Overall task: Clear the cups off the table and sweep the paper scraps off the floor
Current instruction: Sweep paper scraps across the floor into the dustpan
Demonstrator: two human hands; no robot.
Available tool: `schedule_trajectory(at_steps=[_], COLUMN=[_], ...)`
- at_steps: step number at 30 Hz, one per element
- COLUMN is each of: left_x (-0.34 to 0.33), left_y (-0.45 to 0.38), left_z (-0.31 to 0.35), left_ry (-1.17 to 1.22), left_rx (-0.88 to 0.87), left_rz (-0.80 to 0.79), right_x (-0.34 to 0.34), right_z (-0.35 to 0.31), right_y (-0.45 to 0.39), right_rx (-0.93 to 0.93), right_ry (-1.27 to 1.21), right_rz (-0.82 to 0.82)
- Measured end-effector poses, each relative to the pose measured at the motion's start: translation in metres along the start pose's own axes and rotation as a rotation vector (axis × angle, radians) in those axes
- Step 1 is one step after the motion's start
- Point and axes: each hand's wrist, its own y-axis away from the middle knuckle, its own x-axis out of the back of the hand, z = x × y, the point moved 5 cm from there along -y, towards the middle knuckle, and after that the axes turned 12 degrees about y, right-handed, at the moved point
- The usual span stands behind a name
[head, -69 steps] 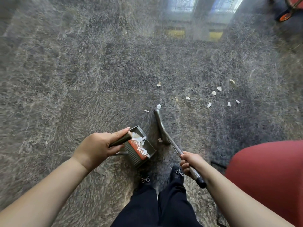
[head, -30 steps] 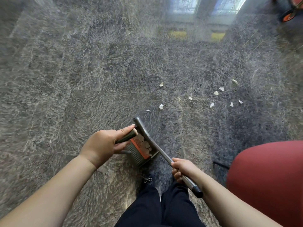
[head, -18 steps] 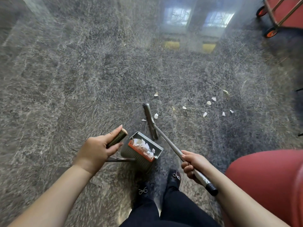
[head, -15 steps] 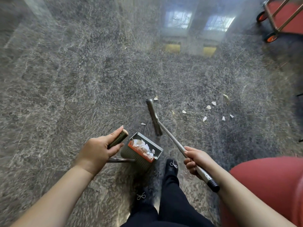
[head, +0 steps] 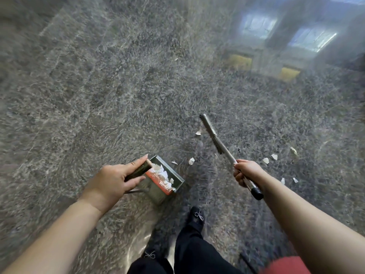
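The person stands over the dark speckled stone floor with a tool in each hand, and the way each is held makes sense for sweeping. The left hand is wrapped round the dark stubby grip of the grey metal dustpan with its orange comb strip, thumb stretched along the top; the pan hangs tipped with its mouth upward, I'd say so the torn white paper already lying inside cannot slide back out. The right hand is closed firmly round the silvery metal shaft of the long-handled broom, a little above its black end cap, and the narrow brush head is held out ahead, at or just over the floor, beside one white scrap. That reach looks like the start of a stroke meant to draw litter back toward the pan. The small white paper scraps are still scattered: two lie just beyond the pan's mouth, one tiny bit sits by the shaft, and a looser group lies to the right of the broom hand, well apart from the pan, so the sweeping seems partly done. A lone fleck lies far off up the floor. No cups or table are in sight. The person's own black shoe is planted just behind the pan, and a red rounded seat edge pokes in at the lower right; either might crowd a stroke pulled toward the feet. The polished floor mirrors windows, which makes pale scraps harder to pick out.
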Motion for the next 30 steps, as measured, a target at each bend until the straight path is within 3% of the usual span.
schedule_trajectory(at_steps=[11,30], left_x=[0.007,0.015], left_y=[-0.031,-0.006], left_z=[0.002,-0.026], left_ry=[-0.082,-0.026], left_rx=[0.037,0.002], left_rz=[0.029,0.009], right_x=[-0.014,-0.152], right_z=[-0.036,0.055], right_y=[-0.075,0.048], right_rx=[-0.048,-0.039], right_ry=[0.358,0.292], right_rz=[-0.021,-0.217])
